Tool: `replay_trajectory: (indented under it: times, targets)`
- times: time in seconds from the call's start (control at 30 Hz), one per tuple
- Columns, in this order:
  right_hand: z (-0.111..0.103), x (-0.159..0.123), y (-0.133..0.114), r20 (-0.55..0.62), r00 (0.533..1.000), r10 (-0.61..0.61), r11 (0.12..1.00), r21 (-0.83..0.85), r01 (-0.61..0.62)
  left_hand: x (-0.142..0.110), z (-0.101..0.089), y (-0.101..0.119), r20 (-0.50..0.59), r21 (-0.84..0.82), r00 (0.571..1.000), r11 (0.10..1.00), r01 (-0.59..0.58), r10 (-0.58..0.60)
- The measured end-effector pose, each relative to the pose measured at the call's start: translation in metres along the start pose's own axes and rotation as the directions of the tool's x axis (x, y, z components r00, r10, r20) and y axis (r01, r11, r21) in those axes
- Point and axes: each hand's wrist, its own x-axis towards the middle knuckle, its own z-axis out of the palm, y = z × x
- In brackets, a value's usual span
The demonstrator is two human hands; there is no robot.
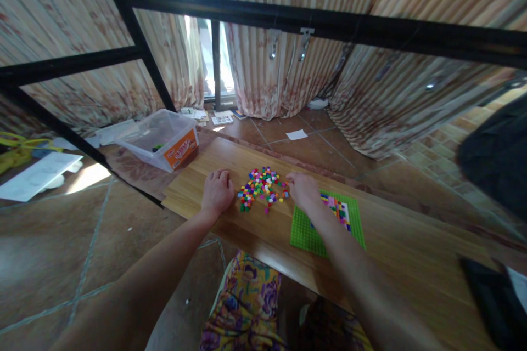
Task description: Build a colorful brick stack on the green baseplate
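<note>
A loose pile of small coloured bricks [263, 184] lies on the wooden table [403, 247]. Just left of the pile, my left hand [218, 192] rests on the tabletop with its fingers curled in; the inside of the hand is hidden. My right hand [303, 189] is at the pile's right edge, thumb and fingers drawn together, and anything between them is too small to make out. Under my right forearm lies a green studded baseplate [303, 233]. Rows of coloured bricks [337, 209] are set on it, partly covered by the arm.
A clear plastic bin [154, 137] with an orange label stands beyond the table's left end. Black metal bars [288, 11] cross in front of the curtains. A dark flat object [489, 296] lies at the table's right end. Papers [296, 135] are on the tiled floor.
</note>
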Motion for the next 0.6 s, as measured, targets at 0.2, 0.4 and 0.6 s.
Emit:
replay_trajectory:
  times: [0.2,0.4,0.6]
  targets:
    - [0.019,0.012,0.001,0.023,1.0,-0.015,0.999,-0.034,0.015,-0.001,0.0,0.0,-0.002,-0.016,1.0,1.0,0.002,-0.002]
    - [0.013,0.004,0.002,-0.03,0.999,-0.014,1.0,-0.022,0.014,-0.001,-0.001,0.0,0.003,-0.027,1.0,1.0,0.002,-0.002]
    - [-0.015,-0.048,-0.007,-0.293,0.956,-0.025,0.927,0.351,0.132,0.0,-0.001,-0.001,-0.013,-0.019,1.0,1.0,-0.02,0.02]
